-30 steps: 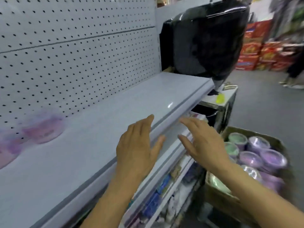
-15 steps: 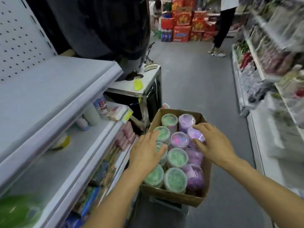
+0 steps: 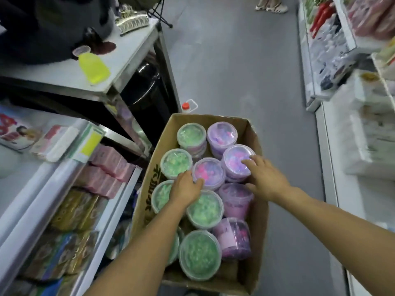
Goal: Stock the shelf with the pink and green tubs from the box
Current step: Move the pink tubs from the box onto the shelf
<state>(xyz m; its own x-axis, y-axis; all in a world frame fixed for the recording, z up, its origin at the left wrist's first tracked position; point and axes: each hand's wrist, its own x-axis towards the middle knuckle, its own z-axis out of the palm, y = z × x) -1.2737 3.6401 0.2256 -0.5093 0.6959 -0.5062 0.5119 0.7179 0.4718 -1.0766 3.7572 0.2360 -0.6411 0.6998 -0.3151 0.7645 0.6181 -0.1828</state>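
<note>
Head view, looking steeply down. Cardboard box (image 3: 253, 135) on grey floor (image 3: 245, 67), long axis running away from the person, top flaps open. Tubs stand upright inside, clear lids facing up: green tubs (image 3: 176, 163) along the left column, pink tubs (image 3: 222, 134) along the right, packed rim to rim. At least two layers at the far end, though motion blur makes the count uncertain.

Left hand (image 3: 187, 188) palm-down over the left column, its fingers (image 3: 197, 182) curled against the near rim of the centre pink tub (image 3: 208, 173); whether they pinch it or only touch cannot be told. Right hand (image 3: 264, 178) palm-down, its fingers (image 3: 248, 162) loosely spread, tips resting on the lid of the right pink tub (image 3: 237, 160). Neither tub is lifted clear of its neighbours.

Edges and room: left box wall sits close to the lower shelf edge (image 3: 111, 212), narrow gap only. Right of the box, open floor as far as the opposite shelving (image 3: 333, 189). Beyond the far box wall, a red-capped bottle (image 3: 188, 106) stands on the floor, and a steel-topped bench (image 3: 126, 50) overhangs at upper left, carrying a yellow bottle (image 3: 94, 68) lying on its side.
</note>
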